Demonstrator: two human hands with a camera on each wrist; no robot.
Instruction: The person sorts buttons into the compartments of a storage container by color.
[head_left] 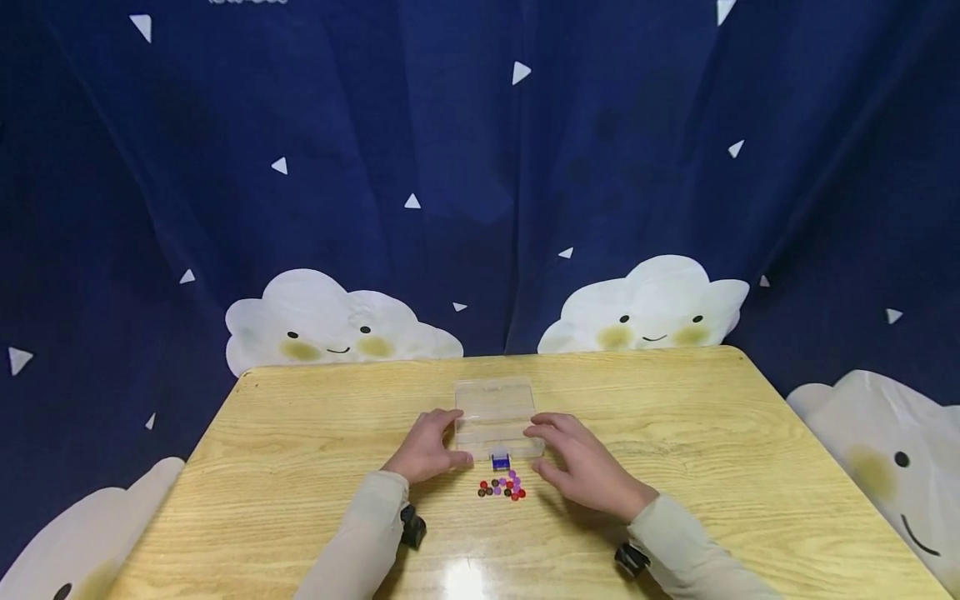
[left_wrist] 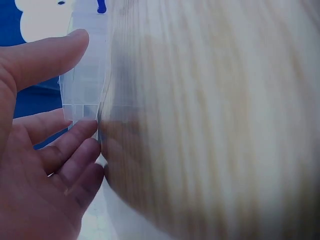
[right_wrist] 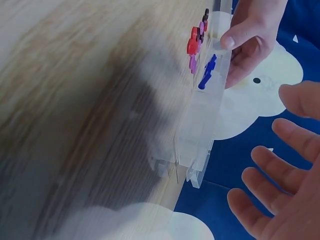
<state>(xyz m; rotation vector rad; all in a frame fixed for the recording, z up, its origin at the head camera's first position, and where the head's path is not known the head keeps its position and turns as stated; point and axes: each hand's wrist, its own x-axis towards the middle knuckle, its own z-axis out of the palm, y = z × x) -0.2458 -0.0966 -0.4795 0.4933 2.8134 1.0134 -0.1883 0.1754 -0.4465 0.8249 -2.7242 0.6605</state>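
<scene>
- Hands flank a clear plastic box [head_left: 495, 414] lying flat near the middle of the wooden table [head_left: 300, 450].
- Left hand [head_left: 426, 447] pinches the box's near left corner between thumb and fingers, probably to steady it.
- Right hand [head_left: 583, 464] hovers just beside the right edge, fingers spread and holding nothing.
- Box looks see-through, shallow and divided, with a small blue clasp [head_left: 500, 459] at its near edge.
- Small red, purple and dark beads [head_left: 502, 487] lie clustered just in front.
</scene>
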